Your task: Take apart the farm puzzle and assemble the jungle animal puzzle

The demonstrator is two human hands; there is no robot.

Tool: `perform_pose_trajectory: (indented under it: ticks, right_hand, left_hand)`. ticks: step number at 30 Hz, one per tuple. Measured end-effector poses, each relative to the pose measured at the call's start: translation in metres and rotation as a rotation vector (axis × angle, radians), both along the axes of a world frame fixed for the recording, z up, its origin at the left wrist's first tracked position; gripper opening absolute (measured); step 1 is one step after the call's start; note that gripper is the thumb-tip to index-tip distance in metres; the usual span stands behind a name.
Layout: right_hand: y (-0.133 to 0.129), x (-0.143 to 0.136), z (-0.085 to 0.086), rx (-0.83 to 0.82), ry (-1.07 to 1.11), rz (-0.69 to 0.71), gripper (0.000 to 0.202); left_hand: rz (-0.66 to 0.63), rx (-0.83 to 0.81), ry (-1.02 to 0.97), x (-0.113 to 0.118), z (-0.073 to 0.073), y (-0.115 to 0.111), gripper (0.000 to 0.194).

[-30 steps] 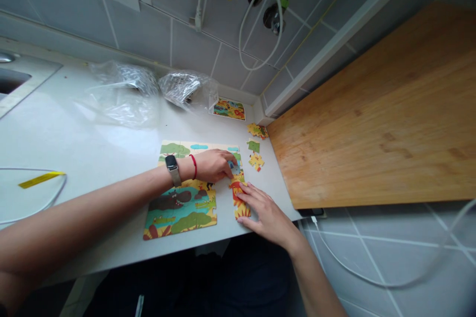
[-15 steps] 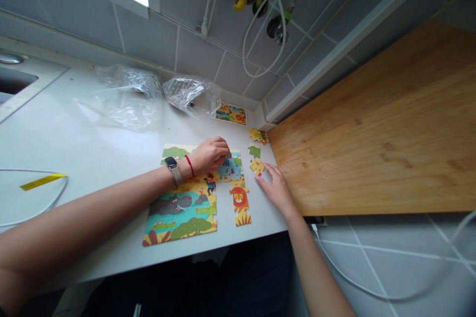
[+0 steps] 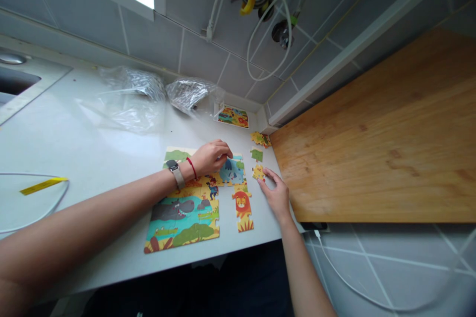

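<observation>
A partly joined jigsaw puzzle (image 3: 182, 228) with a hippo and crocodiles lies on the white counter. Over its upper part rests my left hand (image 3: 211, 158), fingers curled down beside the blue elephant section (image 3: 232, 172); whatever its fingertips grip is hidden. My right hand (image 3: 278, 195) has thumb and forefinger at the edge of a small yellow puzzle piece (image 3: 258, 172), pinching it at the counter. A joined lion strip (image 3: 242, 208) lies below the elephant section, with a gap between it and the hippo part. Behind the yellow piece is a green puzzle piece (image 3: 256, 155).
More loose puzzle pieces (image 3: 261, 139) lie against the wooden board (image 3: 372, 158) on the right. A picture card (image 3: 233, 116) and crumpled plastic bags (image 3: 130, 99) are along the wall. At far left are a sink (image 3: 17, 81) and a white cable (image 3: 63, 193) with a yellow tag.
The whole view has shifted slightly. My right thumb and forefinger have closed in on the yellow piece. My left hand stays over the elephant section, nearly still.
</observation>
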State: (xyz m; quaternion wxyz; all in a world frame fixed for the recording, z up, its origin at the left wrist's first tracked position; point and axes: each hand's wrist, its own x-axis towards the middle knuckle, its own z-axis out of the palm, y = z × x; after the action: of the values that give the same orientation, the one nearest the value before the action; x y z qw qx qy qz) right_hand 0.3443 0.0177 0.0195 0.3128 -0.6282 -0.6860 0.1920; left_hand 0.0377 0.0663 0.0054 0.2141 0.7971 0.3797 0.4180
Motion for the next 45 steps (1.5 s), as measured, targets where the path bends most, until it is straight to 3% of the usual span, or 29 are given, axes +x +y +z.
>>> perform_pose_trajectory:
  ticks: [5, 10, 16, 20, 26, 29, 32, 37, 41, 45]
  right_hand:
    - [-0.002, 0.014, 0.01, -0.026, -0.049, 0.155, 0.048]
    - [0.022, 0.022, 0.019, -0.132, -0.148, 0.228, 0.048]
    - [0.049, 0.02, 0.021, -0.332, -0.149, 0.074, 0.06]
    - [0.052, 0.023, 0.022, -0.356, -0.016, 0.01, 0.049]
    - [0.032, 0.0, 0.05, -0.379, 0.119, 0.077, 0.042]
    - [0.018, -0.033, 0.059, -0.451, 0.162, 0.254, 0.039]
    - [0.006, -0.067, 0.056, -0.544, 0.187, 0.427, 0.03]
    - [-0.006, -0.086, 0.051, -0.201, -0.104, 0.422, 0.011]
    - [-0.02, -0.072, 0.053, -0.148, -0.227, 0.465, 0.025]
    - [-0.038, -0.064, 0.045, -0.212, -0.369, 0.556, 0.063]
  left_hand:
    - [-0.008, -0.011, 0.009, 0.001, 0.0, 0.0, 0.029]
    - [-0.017, -0.01, 0.019, 0.001, 0.0, 0.0, 0.029]
    - [-0.019, -0.002, 0.014, 0.001, -0.001, 0.0, 0.029]
    - [-0.03, -0.006, -0.006, 0.001, -0.003, 0.001, 0.029]
    - [-0.041, -0.012, -0.003, 0.002, -0.003, 0.001, 0.027]
    - [-0.04, -0.008, -0.009, 0.001, -0.001, 0.0, 0.028]
    - [-0.034, -0.008, -0.012, 0.001, -0.001, 0.0, 0.029]
    - [-0.047, -0.018, -0.022, 0.002, -0.001, 0.0, 0.029]
    - [-0.057, -0.017, -0.007, 0.002, -0.001, 0.0, 0.029]
    - [-0.062, -0.014, -0.001, 0.002, -0.001, 0.001, 0.03]
